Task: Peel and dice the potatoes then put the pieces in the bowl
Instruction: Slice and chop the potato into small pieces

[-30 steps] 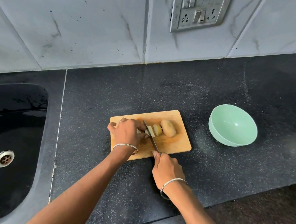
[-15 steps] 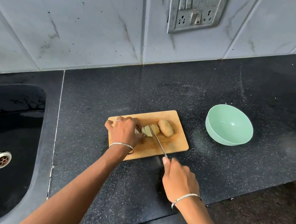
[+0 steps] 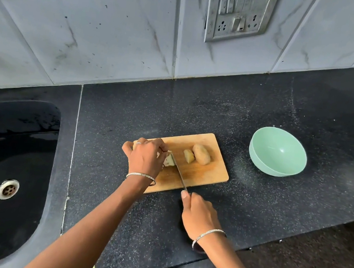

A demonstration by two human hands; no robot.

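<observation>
Potato piece [image 3: 168, 162] sits pinned to the cutting board [image 3: 211, 175] under the curled left hand [image 3: 145, 156], steadied for the knife [image 3: 178, 172] gripped by the right hand [image 3: 199, 217]; the bowl [image 3: 277, 152] stands empty nearby on the worktop [image 3: 253, 202].

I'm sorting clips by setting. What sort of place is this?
Very likely a home kitchen: a dark speckled counter with a sunken sink, a tiled wall bearing a socket plate, and a wooden cutting board where a knife cuts a potato.
</observation>
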